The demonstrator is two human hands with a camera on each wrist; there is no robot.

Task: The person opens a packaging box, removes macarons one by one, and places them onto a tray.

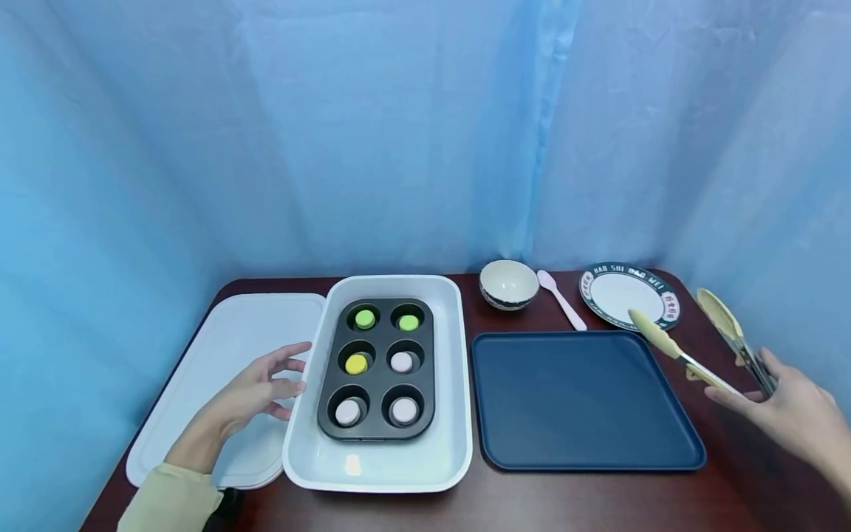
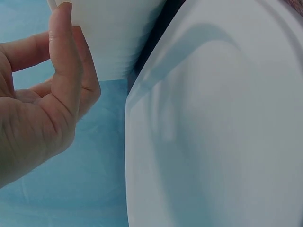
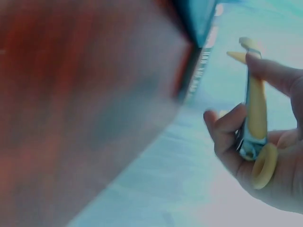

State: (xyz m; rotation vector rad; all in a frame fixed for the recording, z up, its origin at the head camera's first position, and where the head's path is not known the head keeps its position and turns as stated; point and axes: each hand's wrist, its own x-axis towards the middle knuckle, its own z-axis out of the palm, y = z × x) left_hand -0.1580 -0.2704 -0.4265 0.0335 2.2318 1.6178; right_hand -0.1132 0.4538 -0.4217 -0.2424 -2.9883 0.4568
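Observation:
My right hand (image 1: 798,414) grips a pair of tongs (image 1: 654,335) with pale yellow tips, off the right side of the table. Its two arms are spread apart; a yellow ring shows at its end (image 3: 265,165) in the right wrist view. On the left, my left hand (image 1: 255,388) has loosely bent fingers and holds nothing, fingertips right at the rim of a white basin (image 1: 445,458). Inside the basin sits a dark muffin pan (image 1: 381,355). Each cup holds one small round piece: two green, one yellow (image 1: 356,363), the others pale pinkish white (image 1: 402,362).
White boards (image 1: 246,325) lie left of the basin. To its right is a dark blue tray (image 1: 585,406). Behind the tray are a bowl (image 1: 509,281), a pale pink spoon (image 1: 565,304) and a green-rimmed plate (image 1: 625,295). Blue curtains (image 1: 366,148) surround the table.

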